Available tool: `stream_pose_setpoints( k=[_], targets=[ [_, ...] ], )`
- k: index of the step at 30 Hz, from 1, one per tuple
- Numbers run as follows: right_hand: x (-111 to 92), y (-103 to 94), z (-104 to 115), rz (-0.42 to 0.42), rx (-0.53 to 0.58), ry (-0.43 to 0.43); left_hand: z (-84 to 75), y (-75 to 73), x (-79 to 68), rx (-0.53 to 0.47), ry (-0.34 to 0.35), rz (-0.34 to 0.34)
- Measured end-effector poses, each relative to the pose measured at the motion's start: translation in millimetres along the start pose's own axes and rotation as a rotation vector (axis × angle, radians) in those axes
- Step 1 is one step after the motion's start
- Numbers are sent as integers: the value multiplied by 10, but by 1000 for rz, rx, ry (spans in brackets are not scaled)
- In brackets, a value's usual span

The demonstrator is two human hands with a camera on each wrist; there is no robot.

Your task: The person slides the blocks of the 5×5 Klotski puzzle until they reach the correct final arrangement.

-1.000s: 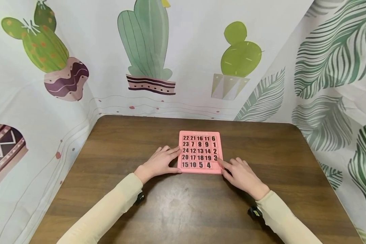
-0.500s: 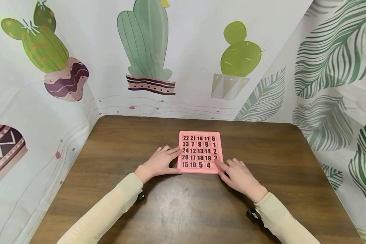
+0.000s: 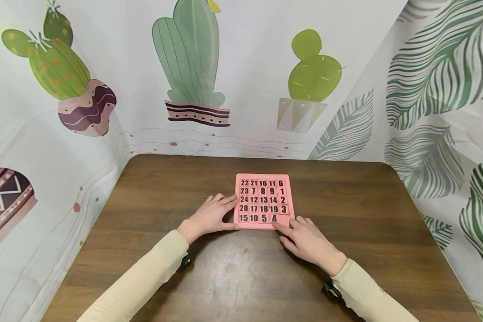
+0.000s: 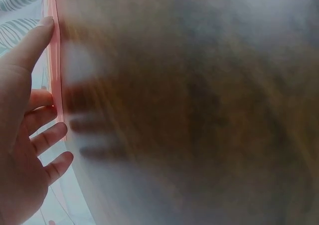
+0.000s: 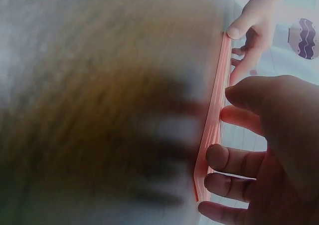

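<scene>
**Pink number board: slot bare at 5 o'clock, right index over tile 4**

Board is laid flat on the table, at 12 o'clock from table centre. Slot is bounded by tile 4 at 9 and tile 3 at 12.

Risks, as judged: tile 4 could be jammed if pushed askew, since the fingertip is set low on it. Board could be swung by side force, bracing being seen mainly at 9. Slot is partly masked by the index.

Left hand: set at 8–9 of the board, fingers extended to the side edge, thumb at the 7:30 corner; braced, nothing gripped.

Right hand: brought in from 4–5, index extended, other fingers relaxed; nothing gripped. Press or hover can't be told.

Printed cloth is hung at 12, beyond the table.
</scene>
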State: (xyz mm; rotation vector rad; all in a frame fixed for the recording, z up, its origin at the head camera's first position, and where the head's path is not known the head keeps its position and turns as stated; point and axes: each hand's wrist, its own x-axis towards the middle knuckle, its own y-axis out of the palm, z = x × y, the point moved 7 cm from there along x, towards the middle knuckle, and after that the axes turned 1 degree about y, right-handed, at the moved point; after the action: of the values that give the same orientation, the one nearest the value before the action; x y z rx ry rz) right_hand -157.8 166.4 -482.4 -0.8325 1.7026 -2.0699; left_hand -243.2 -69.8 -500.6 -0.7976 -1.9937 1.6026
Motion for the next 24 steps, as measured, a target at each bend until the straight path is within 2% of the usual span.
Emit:
stream_pose_setpoints(
  k=[14, 24],
  targets=[
    [-112, -29, -126, 47, 10, 69, 19, 35, -1, 0, -6, 4],
    [-228, -63, -217, 32, -16, 80, 28, 42, 3, 2, -11, 11]
  ],
)
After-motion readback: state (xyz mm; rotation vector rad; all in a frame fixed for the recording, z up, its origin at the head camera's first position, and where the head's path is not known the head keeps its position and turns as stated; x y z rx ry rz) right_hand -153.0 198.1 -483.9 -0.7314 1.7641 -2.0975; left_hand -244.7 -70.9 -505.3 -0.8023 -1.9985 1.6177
